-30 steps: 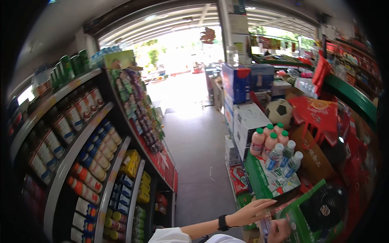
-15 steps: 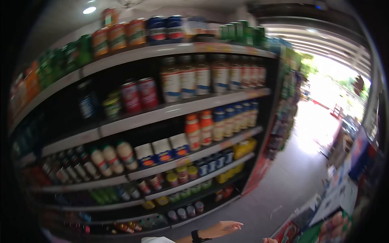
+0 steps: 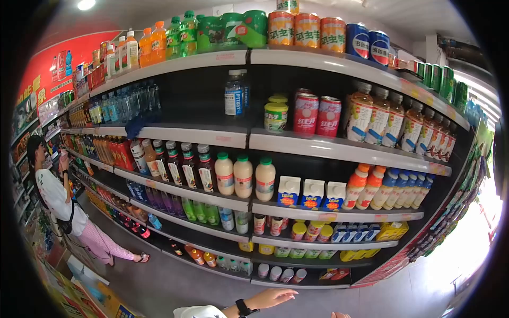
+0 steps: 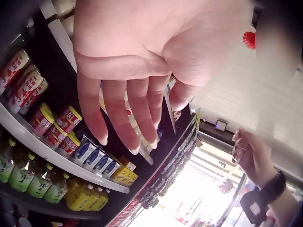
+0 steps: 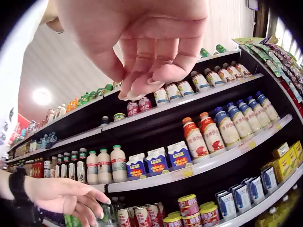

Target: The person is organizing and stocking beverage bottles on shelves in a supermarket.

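Observation:
My left hand (image 3: 273, 298), with a black band at its wrist, reaches out low in front of the drink shelves with nothing in it. In the left wrist view its fingers (image 4: 116, 113) hang relaxed, palm toward the camera. Only a sliver of my right hand (image 3: 340, 315) shows at the bottom of the head view. The right wrist view has its fingers (image 5: 156, 59) loosely curled and holding nothing. Facing the hands are white-and-blue cartons (image 3: 314, 194), green-capped cream bottles (image 3: 243, 177) and orange-capped bottles (image 3: 356, 186). Both hands are apart from the goods.
Long shelves (image 3: 339, 151) of bottles and cans run across the head view. On the left, a person (image 3: 63, 201) stands in the aisle, with boxes (image 3: 95, 281) stacked nearer. Hanging packets (image 3: 450, 212) line the shelf end, beside a bright doorway. Grey floor (image 3: 180, 283) lies below.
The head view has swung left, from the doorway and the stacked boxes to the shelves. My hands, earlier beside a green box and a small fan, are now away from them.

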Available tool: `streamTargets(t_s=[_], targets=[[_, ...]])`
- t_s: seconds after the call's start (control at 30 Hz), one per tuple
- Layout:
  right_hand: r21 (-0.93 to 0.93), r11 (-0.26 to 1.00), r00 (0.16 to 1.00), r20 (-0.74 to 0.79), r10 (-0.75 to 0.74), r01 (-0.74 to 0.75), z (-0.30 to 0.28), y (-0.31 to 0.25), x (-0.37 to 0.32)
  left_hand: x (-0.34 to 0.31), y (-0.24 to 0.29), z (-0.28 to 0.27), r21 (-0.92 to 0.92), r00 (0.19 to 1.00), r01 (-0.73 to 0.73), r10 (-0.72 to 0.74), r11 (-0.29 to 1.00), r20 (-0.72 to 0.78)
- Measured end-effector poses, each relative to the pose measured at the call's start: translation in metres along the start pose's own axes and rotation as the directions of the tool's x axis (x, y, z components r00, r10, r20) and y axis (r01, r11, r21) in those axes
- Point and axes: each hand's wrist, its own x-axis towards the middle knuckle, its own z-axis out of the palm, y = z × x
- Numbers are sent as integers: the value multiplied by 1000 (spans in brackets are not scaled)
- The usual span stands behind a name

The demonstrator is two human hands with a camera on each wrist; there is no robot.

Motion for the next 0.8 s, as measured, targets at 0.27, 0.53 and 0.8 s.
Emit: streamTargets(t_s=[0.27, 0.53, 0.8], targets=[[71, 996, 997, 62, 54, -58, 50, -71, -6, -38, 11, -51, 160, 992, -47, 28, 986, 120], [-27, 957, 957, -27, 289, -290, 65, -106, -17, -52, -19, -108, 37, 989, -14, 9, 999, 146], [-301, 804, 408, -910, -80, -514, -6, -143, -70, 42, 29, -66, -4, 840, -165, 143, 986, 523]])
